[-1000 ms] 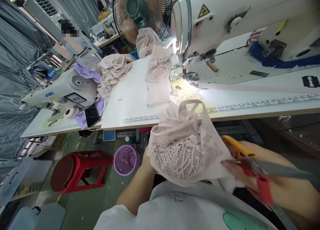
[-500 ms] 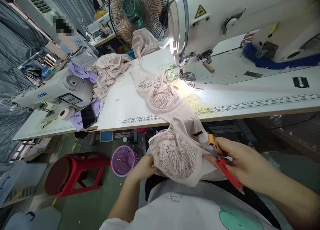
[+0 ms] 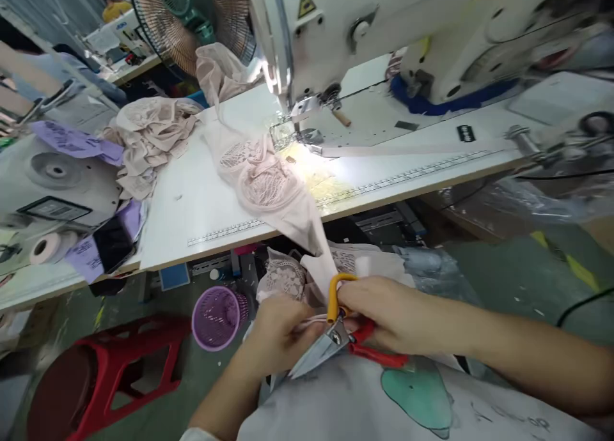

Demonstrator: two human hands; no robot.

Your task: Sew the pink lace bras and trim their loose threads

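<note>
One partly hidden lace bra [image 3: 286, 276] sits pinched in your left hand [image 3: 278, 335]; your right hand [image 3: 391, 313] closes its fingers [image 3: 355, 294] around scissors [image 3: 337, 332].

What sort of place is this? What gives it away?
Probably a garment sewing workshop: a large industrial-looking sewing machine, a heap of beige garments beside another sewing machine, and scissors in the right hand.

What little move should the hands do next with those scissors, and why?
Maybe ease the left hand a little farther from the blades before any snip. It pinches the pale cloth right beside them, while the right hand grips the scissors.
</note>
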